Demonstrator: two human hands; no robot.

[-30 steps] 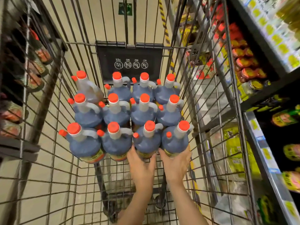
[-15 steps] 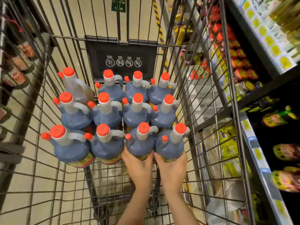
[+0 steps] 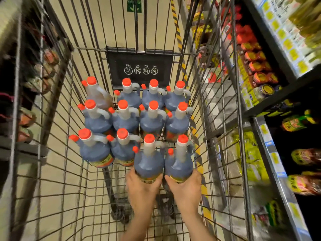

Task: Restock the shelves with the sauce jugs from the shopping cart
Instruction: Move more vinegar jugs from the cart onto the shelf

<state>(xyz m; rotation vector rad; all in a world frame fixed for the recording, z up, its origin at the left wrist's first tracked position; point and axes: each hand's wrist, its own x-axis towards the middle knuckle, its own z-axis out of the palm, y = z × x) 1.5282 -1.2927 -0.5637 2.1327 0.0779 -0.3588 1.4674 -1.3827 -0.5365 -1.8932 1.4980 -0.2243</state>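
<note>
Twelve sauce jugs w/ orange caps stand upright in the wire shopping cart (image 3: 52, 153), packed in three rows of four toward the far end, just below the black seat flap (image 3: 139, 66) w/ its white icons. Two jugs of the near row sit closer to the camera than the rest, side by side. Left hand (image 3: 141, 186) grips the near left jug (image 3: 149, 162) low on its body, fingers curled round the label band; right hand (image 3: 185, 186) grips the near right jug (image 3: 178, 162) the same way, thumb wrapped onto its near side. Whether these two are off the cart floor: can't tell. Far-left jug (image 3: 97, 94) in the back row looks paler/brownish & leans a bit vs the dark blue-looking others. Shelves (image 3: 278, 94) on the right side hold red-lidded jars up top & bottles w/ yellow-red labels lower down, blurred. More blurred shelf goods on the left, beyond the cart wall.
</note>
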